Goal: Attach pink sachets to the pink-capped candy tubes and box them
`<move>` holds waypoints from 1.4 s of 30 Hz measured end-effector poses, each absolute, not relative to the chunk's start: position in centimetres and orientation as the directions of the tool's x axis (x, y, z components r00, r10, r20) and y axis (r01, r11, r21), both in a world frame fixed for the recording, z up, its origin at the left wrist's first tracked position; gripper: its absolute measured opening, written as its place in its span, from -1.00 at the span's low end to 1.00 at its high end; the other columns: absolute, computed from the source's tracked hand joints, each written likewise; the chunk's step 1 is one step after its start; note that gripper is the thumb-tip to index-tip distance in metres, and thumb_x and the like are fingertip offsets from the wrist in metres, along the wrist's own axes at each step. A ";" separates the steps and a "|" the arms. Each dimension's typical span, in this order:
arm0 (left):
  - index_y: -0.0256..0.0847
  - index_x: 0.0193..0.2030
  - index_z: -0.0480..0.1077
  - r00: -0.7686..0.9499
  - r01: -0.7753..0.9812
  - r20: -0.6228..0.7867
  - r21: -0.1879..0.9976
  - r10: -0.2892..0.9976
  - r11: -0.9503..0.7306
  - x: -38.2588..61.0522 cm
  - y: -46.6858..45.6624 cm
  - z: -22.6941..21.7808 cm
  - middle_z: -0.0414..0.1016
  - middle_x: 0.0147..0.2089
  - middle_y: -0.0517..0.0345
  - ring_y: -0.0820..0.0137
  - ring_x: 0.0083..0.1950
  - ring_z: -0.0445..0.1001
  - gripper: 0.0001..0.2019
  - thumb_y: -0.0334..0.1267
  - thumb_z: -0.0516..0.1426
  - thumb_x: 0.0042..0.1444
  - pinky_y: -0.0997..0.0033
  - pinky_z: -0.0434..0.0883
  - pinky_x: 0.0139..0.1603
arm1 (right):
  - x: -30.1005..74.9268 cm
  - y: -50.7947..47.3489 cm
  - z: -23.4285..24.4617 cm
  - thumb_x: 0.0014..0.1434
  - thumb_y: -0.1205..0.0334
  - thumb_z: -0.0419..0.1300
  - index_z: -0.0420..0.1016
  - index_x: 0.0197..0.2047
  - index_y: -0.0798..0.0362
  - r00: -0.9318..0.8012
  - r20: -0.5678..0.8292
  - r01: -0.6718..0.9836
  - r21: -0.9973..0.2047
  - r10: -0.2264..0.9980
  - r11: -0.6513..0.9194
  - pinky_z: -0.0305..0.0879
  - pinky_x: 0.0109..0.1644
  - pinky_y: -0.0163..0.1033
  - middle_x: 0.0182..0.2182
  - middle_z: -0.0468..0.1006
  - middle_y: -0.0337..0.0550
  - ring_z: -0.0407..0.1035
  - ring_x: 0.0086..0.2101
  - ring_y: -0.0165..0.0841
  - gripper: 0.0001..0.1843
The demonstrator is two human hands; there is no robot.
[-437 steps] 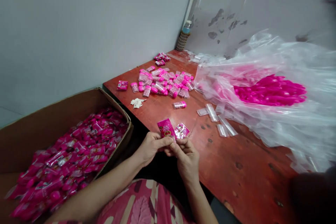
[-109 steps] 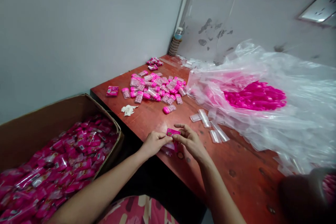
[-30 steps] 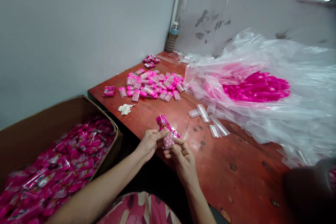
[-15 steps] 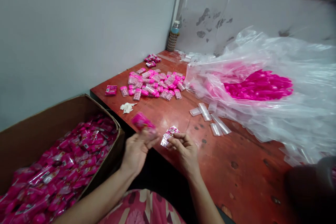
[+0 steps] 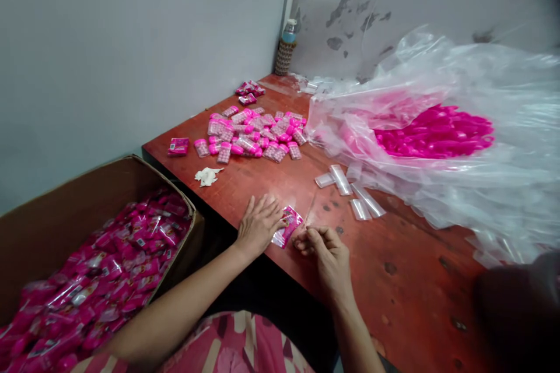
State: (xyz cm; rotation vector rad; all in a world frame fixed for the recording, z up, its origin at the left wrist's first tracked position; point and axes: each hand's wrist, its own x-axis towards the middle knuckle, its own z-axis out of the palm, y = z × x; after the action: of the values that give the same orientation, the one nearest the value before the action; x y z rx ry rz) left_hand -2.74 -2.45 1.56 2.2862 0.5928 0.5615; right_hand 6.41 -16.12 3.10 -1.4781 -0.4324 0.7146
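**Pink packet [image 5: 292, 227] on the table [image 5: 394, 315], between left hand [image 5: 259, 228] and right hand [image 5: 330, 249]**

Head view. Lying near the table's front edge, by the look of things: the packet. At the packet's left side, left hand palm down with fingers spread, grip open; touching or merely overlapping the packet's edge, cannot tell. Just right of the packet, right hand with fingers curled toward the packet's corner; grip closed on something thin or not, cannot tell.

Beyond the packet, a heap of pink-capped containers [image 5: 247, 134] full of small beads. Farther beyond, a pile of pouches [image 5: 249, 89] and a bottle [image 5: 289, 32] in a woven holder [image 5: 284, 58]. Left of and beyond the packet, crumpled white tissue [image 5: 209, 176], then a flat pink pouch [image 5: 178, 147]. Right of and beyond the packet, clear tubes [image 5: 340, 180], then a big plastic bag [image 5: 494, 198] open over pink pieces [image 5: 441, 131]. Well left of the packet, a cardboard box [image 5: 83, 207] with many pink packs [image 5: 109, 280] inside.
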 end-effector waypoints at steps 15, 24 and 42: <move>-0.07 -0.06 0.41 0.704 0.005 0.103 0.989 0.703 -0.150 -3.4 -3.8 4.4 0.43 -0.01 0.08 0.20 0.07 0.31 -0.64 -0.21 0.17 -0.07 0.21 0.17 0.10 | 7.7 -12.9 4.2 -0.08 0.17 0.26 0.22 -0.09 0.01 0.691 -0.172 -0.281 -0.959 0.703 0.042 0.26 -0.58 -0.35 -0.48 0.44 -0.29 0.34 -0.57 -0.42 -0.53; -0.34 -0.58 0.47 0.806 0.132 -0.319 0.918 0.499 0.373 -3.2 -1.9 3.7 0.37 -0.68 0.19 0.51 -0.65 0.30 -0.74 -0.13 0.19 -0.13 0.54 0.24 -0.57 | 12.7 -9.3 6.6 0.05 0.14 0.13 0.35 -0.15 0.09 0.350 -0.122 0.336 -0.909 0.929 -0.246 0.24 -0.45 -0.31 -0.50 0.47 -0.24 0.36 -0.49 -0.38 -0.70; -0.35 -0.47 0.38 0.555 -0.358 -0.552 0.516 0.622 0.778 -3.8 0.8 4.2 0.48 -0.50 0.08 0.49 -0.51 0.44 -0.83 -0.28 0.25 -0.13 0.57 0.41 -0.52 | 19.0 -0.6 5.8 0.18 0.21 -0.05 0.36 -0.29 0.17 0.577 0.078 0.779 -0.354 0.813 -0.518 0.23 -0.27 -0.20 -0.34 0.48 0.10 0.39 -0.29 -0.19 -0.76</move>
State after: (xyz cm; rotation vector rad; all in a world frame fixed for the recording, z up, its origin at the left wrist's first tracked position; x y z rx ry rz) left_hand -3.82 0.84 4.18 0.3663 0.7896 0.5938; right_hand 19.02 -0.59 5.77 -2.4614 -1.2939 0.1370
